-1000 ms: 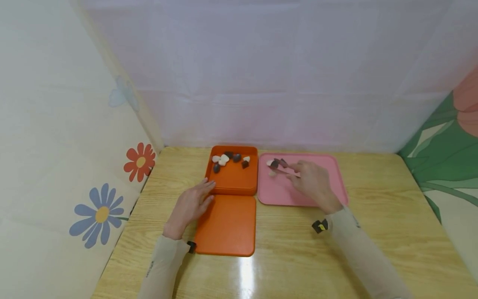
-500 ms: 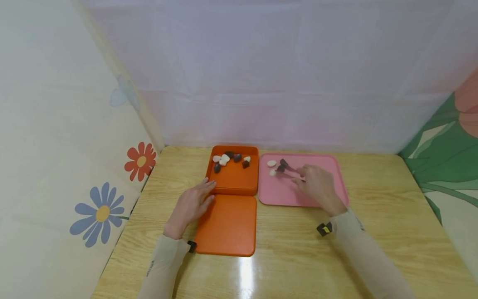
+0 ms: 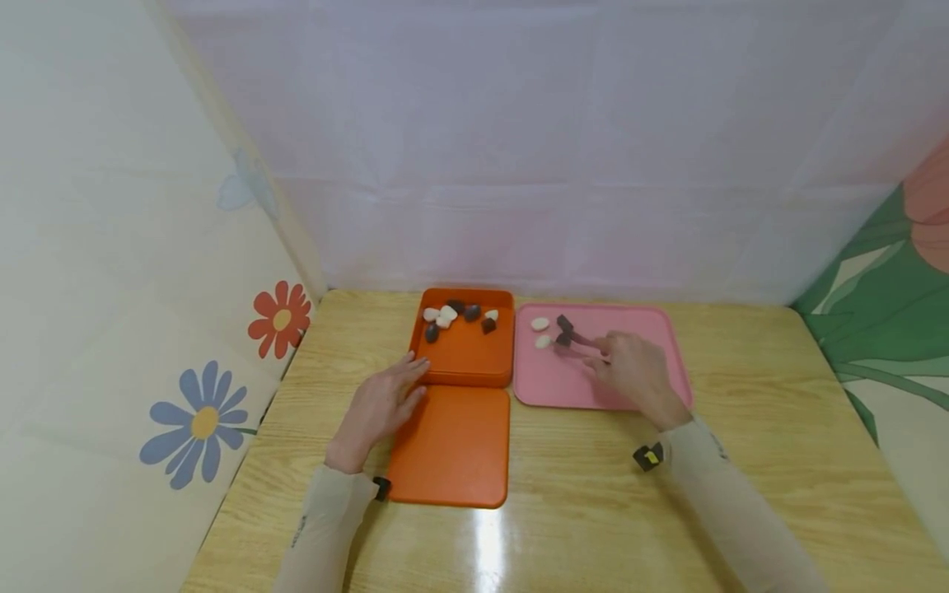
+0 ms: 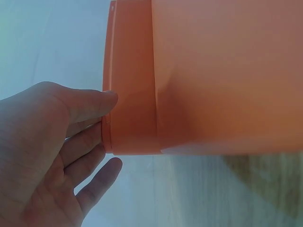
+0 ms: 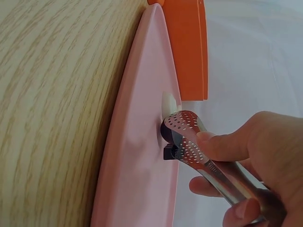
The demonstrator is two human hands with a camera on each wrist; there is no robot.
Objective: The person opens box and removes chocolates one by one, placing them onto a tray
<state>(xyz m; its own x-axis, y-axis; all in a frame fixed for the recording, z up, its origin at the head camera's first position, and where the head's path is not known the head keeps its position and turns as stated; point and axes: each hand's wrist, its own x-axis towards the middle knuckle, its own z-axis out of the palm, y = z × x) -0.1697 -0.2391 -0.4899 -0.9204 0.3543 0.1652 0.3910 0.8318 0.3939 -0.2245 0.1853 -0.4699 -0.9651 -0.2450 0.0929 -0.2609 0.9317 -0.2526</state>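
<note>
Two hands are at work on the pale wooden table (image 3: 578, 494), and we take them in turn. Our right hand (image 3: 630, 369) grips a pair of perforated metal tongs (image 5: 199, 156), thumb and fingers curled round the handles, and the tong tips are closed on a small dark brown pebble (image 5: 169, 137) over the flat pink plastic tray (image 3: 645, 329). In the head view that dark pebble (image 3: 564, 337) sits at the tong tips in the far left part of the tray, just beside a white pebble (image 3: 544, 341); a second white pebble (image 3: 539, 324) lies a little farther back. From the right wrist view we cannot tell whether the dark pebble rests on the tray or is just off it.

Our left hand (image 3: 378, 408) lies flat with its fingers straight and relaxed, holding nothing. Its fingertips (image 4: 106, 99) touch the outer left wall of the square orange plastic box (image 3: 463, 362), near the corner closest to us. Inside the box, along its far edge, we see a cluster of white and dark pebbles (image 3: 455, 317). The flat orange lid (image 3: 452, 449) lies on the table directly in front of the box, touching it, with the left wrist alongside its left edge.
</note>
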